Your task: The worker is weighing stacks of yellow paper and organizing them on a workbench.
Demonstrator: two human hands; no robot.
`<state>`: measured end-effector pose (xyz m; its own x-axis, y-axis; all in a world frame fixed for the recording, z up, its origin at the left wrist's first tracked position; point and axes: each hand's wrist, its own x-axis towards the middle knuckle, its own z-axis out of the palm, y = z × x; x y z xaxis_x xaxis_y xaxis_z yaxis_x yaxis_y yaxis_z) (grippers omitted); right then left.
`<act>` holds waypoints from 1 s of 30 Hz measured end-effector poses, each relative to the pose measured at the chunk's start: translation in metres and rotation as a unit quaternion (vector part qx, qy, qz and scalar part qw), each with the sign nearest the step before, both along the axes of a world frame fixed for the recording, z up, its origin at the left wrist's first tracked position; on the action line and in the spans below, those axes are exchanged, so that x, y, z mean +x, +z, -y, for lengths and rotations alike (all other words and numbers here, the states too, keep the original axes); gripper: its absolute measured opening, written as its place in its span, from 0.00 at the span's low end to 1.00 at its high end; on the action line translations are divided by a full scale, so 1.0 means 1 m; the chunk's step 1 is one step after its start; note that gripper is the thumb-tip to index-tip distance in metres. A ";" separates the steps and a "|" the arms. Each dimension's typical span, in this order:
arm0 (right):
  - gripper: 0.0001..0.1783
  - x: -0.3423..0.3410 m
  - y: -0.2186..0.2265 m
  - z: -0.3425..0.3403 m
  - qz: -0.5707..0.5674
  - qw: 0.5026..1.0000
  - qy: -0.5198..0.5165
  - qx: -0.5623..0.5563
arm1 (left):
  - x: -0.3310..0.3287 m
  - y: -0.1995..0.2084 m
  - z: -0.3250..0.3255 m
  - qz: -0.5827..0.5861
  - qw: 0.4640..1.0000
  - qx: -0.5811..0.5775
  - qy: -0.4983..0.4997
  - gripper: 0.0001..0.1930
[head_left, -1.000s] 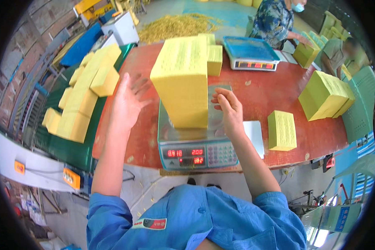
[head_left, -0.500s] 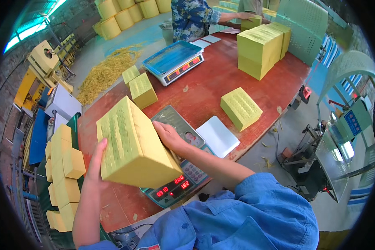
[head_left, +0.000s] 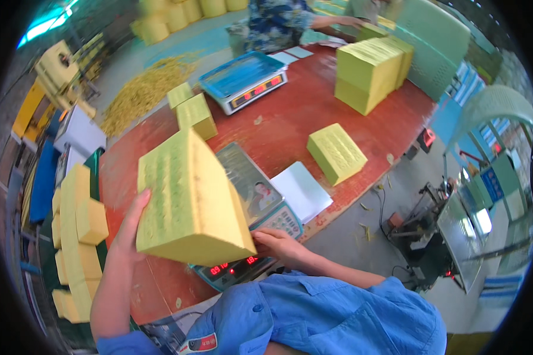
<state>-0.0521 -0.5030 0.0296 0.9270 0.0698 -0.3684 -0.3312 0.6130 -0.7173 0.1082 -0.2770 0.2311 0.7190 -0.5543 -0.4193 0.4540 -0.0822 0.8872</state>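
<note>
Right hand (head_left: 284,245) has lowered beside one yellow stack (head_left: 180,204).

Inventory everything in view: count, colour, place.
Table: 1, red, centre
Large paper block: 1, yellow, tilted, centre left
Near scale: 1, teal and silver, partly behind block
Far scale: 1, white and blue, table's far side
Sheets: several, white, beside both scales
Small paper blocks: 3, yellow, on table
Far paper blocks: several, yellow, table's far right
Side paper blocks: several, yellow, left
Shred pile: 1, yellow, upper left
Rolls: several, yellow, top
Chair: 1, pale green, right
Co-workers: 2, one in blue camouflage, top
Work shirt: 1, blue, bottom
Left grip: 1, bare, block's left
Right grip: 1, bare, block's lower right
</note>
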 end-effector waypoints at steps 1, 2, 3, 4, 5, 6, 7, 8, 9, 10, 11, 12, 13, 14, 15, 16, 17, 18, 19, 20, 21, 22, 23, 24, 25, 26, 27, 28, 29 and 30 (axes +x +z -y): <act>0.21 0.008 -0.005 -0.004 0.009 0.995 -0.001 0.095 | 0.001 -0.003 0.000 0.006 1.000 -0.021 0.018 0.33; 0.24 0.014 -0.008 -0.007 0.007 0.992 0.004 0.122 | 0.000 -0.007 0.001 0.009 1.000 -0.021 0.000 0.33; 0.24 0.015 -0.010 -0.005 0.014 0.992 -0.006 0.126 | 0.000 -0.009 0.001 0.016 0.999 -0.030 0.007 0.32; 0.25 0.015 -0.009 -0.003 0.009 0.990 0.011 0.144 | -0.002 -0.011 0.000 0.028 0.997 -0.065 -0.006 0.31; 0.25 0.013 -0.006 0.003 -0.001 0.985 0.035 0.169 | -0.005 -0.013 0.001 0.029 0.999 -0.031 0.007 0.31; 0.25 0.010 -0.001 0.009 -0.007 0.988 0.041 0.150 | -0.007 -0.014 0.004 0.030 0.999 -0.032 0.016 0.30; 0.25 0.004 0.006 0.019 0.010 0.992 0.030 0.122 | -0.007 -0.015 0.010 0.034 0.998 -0.035 0.029 0.29; 0.26 0.001 0.014 0.033 0.010 0.997 0.008 0.081 | -0.009 -0.016 0.019 0.036 0.998 -0.038 0.021 0.29; 0.27 -0.003 0.021 0.046 0.005 0.998 -0.003 0.059 | -0.014 -0.017 0.029 0.031 0.996 -0.072 0.030 0.29; 0.27 -0.006 0.030 0.063 0.016 0.998 -0.011 0.055 | -0.018 -0.018 0.045 0.022 0.993 -0.108 0.040 0.29; 0.28 -0.008 0.038 0.085 0.054 0.998 -0.024 0.004 | -0.019 -0.019 0.065 0.017 0.993 -0.110 0.036 0.29; 0.30 -0.010 0.045 0.107 0.077 0.995 -0.036 -0.056 | -0.021 -0.018 0.087 0.101 0.986 -0.134 0.003 0.29; 0.31 -0.010 0.053 0.134 0.090 0.994 -0.045 -0.046 | -0.020 -0.015 0.112 0.117 0.975 -0.185 -0.036 0.28; 0.30 -0.010 0.060 0.164 0.104 0.989 -0.071 -0.074 | -0.020 -0.011 0.138 0.091 0.977 -0.192 -0.022 0.28; 0.30 -0.009 0.065 0.195 0.161 0.977 -0.096 -0.106 | -0.020 -0.012 0.170 0.076 0.978 -0.191 -0.013 0.28; 0.29 -0.003 0.069 0.227 0.097 0.981 -0.116 -0.121 | -0.021 -0.016 0.203 0.069 0.977 -0.197 0.042 0.28; 0.28 0.006 0.071 0.261 0.087 0.975 -0.134 -0.157 | -0.019 -0.017 0.233 0.076 0.967 -0.234 0.072 0.27; 0.27 0.014 0.074 0.296 0.121 0.974 -0.144 -0.122 | -0.008 -0.019 0.265 0.070 0.969 -0.207 0.114 0.27; 0.27 0.021 0.072 0.328 0.183 0.967 -0.153 -0.091 | 0.005 -0.023 0.296 0.079 0.970 -0.218 0.075 0.26; 0.26 0.031 0.069 0.362 0.185 0.967 -0.142 -0.098 | 0.015 -0.028 0.323 0.088 0.973 -0.206 0.056 0.25; 0.25 0.041 0.063 0.389 0.180 0.964 -0.162 -0.106 | 0.023 -0.034 0.348 0.091 0.972 -0.215 0.036 0.25; 0.25 0.051 0.054 0.412 0.146 0.970 -0.167 -0.100 | 0.031 -0.043 0.373 0.044 0.970 -0.235 0.044 0.24; 0.25 0.061 0.045 0.437 0.159 0.968 -0.168 -0.101 | 0.039 -0.050 0.397 -0.003 0.965 -0.259 0.048 0.24; 0.25 0.073 0.034 0.457 0.132 0.973 -0.164 -0.097 | 0.049 -0.055 0.419 -0.006 0.963 -0.271 -0.003 0.25; 0.25 0.085 0.022 0.472 0.126 0.975 -0.155 -0.097 | 0.056 -0.061 0.438 -0.012 0.962 -0.272 -0.003 0.25; 0.25 0.097 0.010 0.485 0.105 0.981 -0.142 -0.082 | 0.061 -0.067 0.452 -0.008 0.972 -0.233 0.022 0.25; 0.26 0.109 -0.001 0.495 0.082 0.983 -0.142 -0.078 | 0.067 -0.073 0.464 0.004 0.979 -0.201 0.036 0.26; 0.27 0.119 -0.011 0.501 0.074 0.988 -0.124 -0.051 | 0.073 -0.078 0.475 -0.002 0.979 -0.198 0.043 0.26; 0.28 0.127 -0.019 0.507 0.034 0.993 -0.106 -0.035 | 0.078 -0.083 0.482 0.001 0.981 -0.189 0.035 0.26; 0.29 0.133 -0.027 0.512 0.036 0.995 -0.088 -0.032 | 0.081 -0.089 0.487 0.011 0.982 -0.189 0.012 0.26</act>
<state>0.0807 -1.0154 0.0026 0.9468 -0.1181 -0.2994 -0.1690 0.6094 -0.7746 0.1894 -0.7644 0.1422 0.7406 -0.6497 -0.1714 0.4321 0.2652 0.8619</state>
